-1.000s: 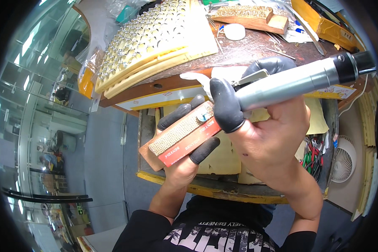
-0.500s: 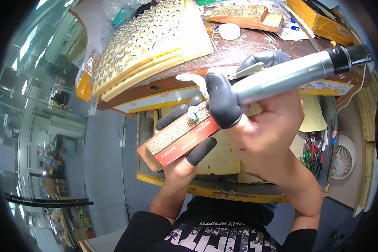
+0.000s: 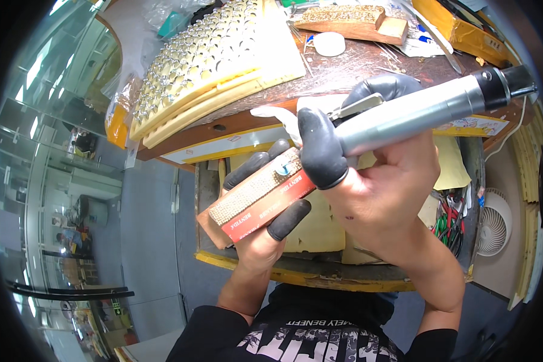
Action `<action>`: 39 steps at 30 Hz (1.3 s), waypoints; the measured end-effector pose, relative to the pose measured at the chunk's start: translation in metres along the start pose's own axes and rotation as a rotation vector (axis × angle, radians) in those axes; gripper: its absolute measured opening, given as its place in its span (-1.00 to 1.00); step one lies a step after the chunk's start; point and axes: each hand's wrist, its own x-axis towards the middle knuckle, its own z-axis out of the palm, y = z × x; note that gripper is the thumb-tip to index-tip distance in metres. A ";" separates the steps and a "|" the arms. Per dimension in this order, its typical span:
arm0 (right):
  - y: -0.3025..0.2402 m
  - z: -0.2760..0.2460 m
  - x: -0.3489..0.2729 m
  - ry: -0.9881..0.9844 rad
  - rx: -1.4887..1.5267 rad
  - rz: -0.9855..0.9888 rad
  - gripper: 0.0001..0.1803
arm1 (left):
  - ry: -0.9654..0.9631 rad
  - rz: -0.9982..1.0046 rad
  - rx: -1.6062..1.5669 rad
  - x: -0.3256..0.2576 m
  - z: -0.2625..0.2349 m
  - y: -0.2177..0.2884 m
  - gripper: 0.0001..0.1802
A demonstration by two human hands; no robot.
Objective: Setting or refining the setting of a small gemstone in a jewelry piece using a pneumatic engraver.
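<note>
My L hand (image 3: 261, 241) grips bumpy-topped wood block (image 3: 254, 200); R hand (image 3: 385, 184) wrapped rnd silver handpiece (image 3: 413, 113) nr block's end; white disc (image 3: 329, 44) on bench (image 3: 368, 65).

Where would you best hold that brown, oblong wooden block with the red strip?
Probably by its two long sides, coming from beneath, as the left hand does: the wooden block is long and narrow, and this leaves its bumpy gold upper face open to the silver cylindrical tool in the right hand.
</note>
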 end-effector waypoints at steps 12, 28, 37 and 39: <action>0.003 0.002 0.000 0.014 -0.025 -0.010 -0.82 | 0.024 -0.017 0.011 -0.001 -0.002 -0.001 -0.19; -0.004 0.005 -0.002 0.068 0.020 0.116 -0.87 | 0.037 -0.060 0.021 0.000 -0.002 -0.004 -0.18; -0.003 -0.001 0.001 -0.023 -0.103 -0.007 -0.87 | 0.021 -0.038 -0.001 0.000 0.000 0.000 -0.19; -0.005 -0.001 0.002 -0.018 -0.109 -0.004 -0.87 | 0.030 -0.049 0.001 -0.001 -0.001 -0.001 -0.19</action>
